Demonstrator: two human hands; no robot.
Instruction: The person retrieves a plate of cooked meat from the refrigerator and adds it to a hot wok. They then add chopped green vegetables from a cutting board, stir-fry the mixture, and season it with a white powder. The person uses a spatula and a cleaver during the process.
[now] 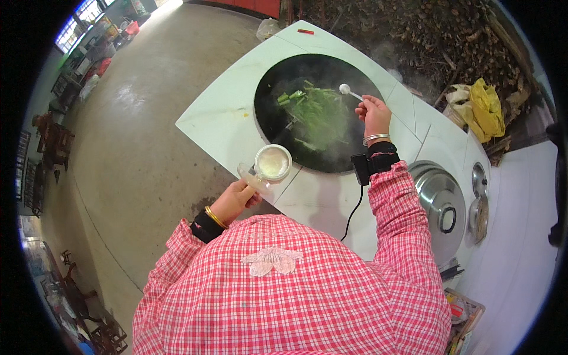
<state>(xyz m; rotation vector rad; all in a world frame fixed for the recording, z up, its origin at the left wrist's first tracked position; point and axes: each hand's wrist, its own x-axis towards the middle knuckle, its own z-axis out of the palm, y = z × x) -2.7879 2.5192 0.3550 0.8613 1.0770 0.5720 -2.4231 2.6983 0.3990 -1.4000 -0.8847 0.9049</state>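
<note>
Steam rises from a large black wok (270, 120) set into the tiled stove top. Chopped green vegetables (321, 115) lie in its middle, and a dark utensil handle (280, 135) rests at its left side. Above the wok's right part, my right hand (375, 116) grips a small white spoon (345, 89) heaped with white granules. My left hand (235, 199) pinches the clear lid (254, 178) of a white round jar (287, 165). That jar stands at the stove's near edge with pale granules inside, its lid tilted up. Whether lid and jar are joined is hidden.
White tiles (222, 106) surround the wok. A large metal pot lid (437, 199) lies to the right, with smaller metal lids (479, 179) beyond. Piled firewood (426, 40) and a yellow bag (486, 108) are behind. A red lighter-like object (305, 31) sits at the far corner.
</note>
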